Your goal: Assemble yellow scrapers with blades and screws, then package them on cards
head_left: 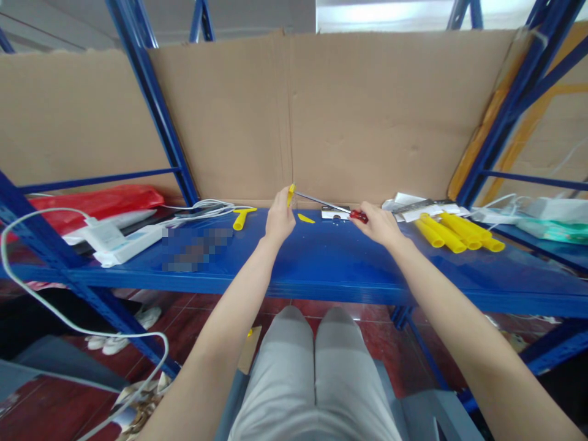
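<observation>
My right hand (377, 222) is closed around the red handle of a screwdriver (321, 201), whose long metal shaft points left. My left hand (280, 215) grips a small yellow plastic piece (291, 195), raised over the shelf. The screwdriver's tip meets this piece or comes very close to it; I cannot tell which. Between the hands, a flat yellow piece (305, 218) lies on the blue shelf. Behind the screwdriver is a small white and dark item (335, 213), with tiny bits in front of it. A yellow T-shaped piece (242, 218) lies left of my left hand.
Several yellow tubes (448, 233) lie at the right, before silvery packets (418, 207). A white power strip (131, 244), cables (211, 209) and a red bag (101, 203) occupy the left. Cardboard (367, 116) walls the back, between blue posts (156, 104).
</observation>
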Available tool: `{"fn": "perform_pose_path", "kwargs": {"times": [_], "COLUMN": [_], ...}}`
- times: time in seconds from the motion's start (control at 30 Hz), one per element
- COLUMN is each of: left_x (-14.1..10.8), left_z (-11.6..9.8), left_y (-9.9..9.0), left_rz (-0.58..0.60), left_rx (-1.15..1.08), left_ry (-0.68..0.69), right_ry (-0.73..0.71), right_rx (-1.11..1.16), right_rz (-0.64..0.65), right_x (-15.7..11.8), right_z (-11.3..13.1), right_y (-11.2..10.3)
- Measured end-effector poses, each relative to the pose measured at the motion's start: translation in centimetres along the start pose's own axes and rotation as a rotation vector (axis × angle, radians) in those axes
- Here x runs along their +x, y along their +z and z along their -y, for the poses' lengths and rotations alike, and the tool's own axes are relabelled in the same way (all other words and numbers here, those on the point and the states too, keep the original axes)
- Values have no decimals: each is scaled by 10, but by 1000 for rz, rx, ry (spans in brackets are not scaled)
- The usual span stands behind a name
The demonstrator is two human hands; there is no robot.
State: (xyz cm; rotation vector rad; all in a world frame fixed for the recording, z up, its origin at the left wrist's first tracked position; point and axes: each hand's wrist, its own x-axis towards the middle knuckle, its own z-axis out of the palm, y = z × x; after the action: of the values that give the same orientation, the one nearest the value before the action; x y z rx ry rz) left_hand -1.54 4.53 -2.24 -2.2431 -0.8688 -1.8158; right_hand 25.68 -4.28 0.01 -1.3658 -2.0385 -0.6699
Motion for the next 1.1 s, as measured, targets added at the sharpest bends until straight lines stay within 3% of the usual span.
{"fn": "perform_pose_path", "kwargs": {"times": [0.63,1.1], "left_x": [1,2], "left_z": [-4,-8], "left_y": [-2,-3], "left_rz": [14,38], "left_rx": [19,21], "left_ry": [-9,-58], "right_ry": [14,74], "right_rx": [-8,-16], "right_rz": [135,145], "right_x": [1,3], "right_z": [5,7], "right_y": [-7,-5]}}
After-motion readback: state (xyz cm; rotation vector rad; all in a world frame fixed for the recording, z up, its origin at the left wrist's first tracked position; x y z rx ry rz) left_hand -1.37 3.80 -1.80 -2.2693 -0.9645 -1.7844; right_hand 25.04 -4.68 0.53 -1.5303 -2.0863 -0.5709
